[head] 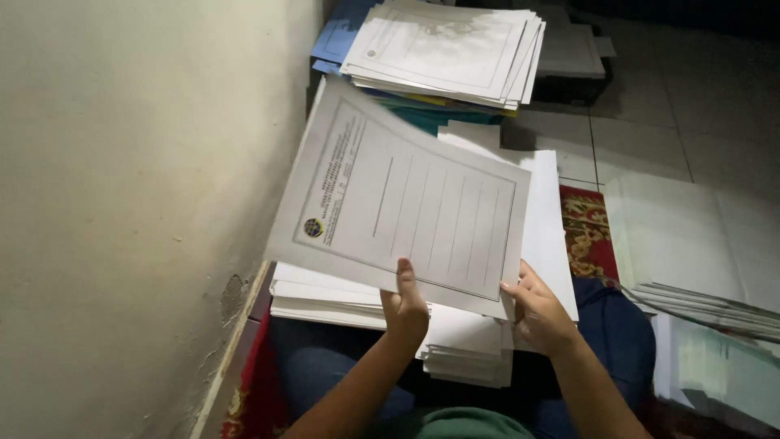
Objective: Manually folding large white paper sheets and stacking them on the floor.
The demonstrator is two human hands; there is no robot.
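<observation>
Looking down from the head view, both hands pinch the near edge of a printed sheet [402,207] lifted above the white paper stack [455,341] on the person's lap. The left hand [405,307] has its grip closed on that edge, thumb on top; the right hand [540,317] has its grip closed at the near right corner. The sheet extends up and away leftward from both hands, its long axis slanting toward the wall [122,203]. Another paper pile [447,49] lies beyond on the floor [642,122].

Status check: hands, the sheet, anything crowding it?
Both hands, left and right, grip printed sheet by its near edge. Sheet lifted above lap paper stack. Nothing blocking.
</observation>
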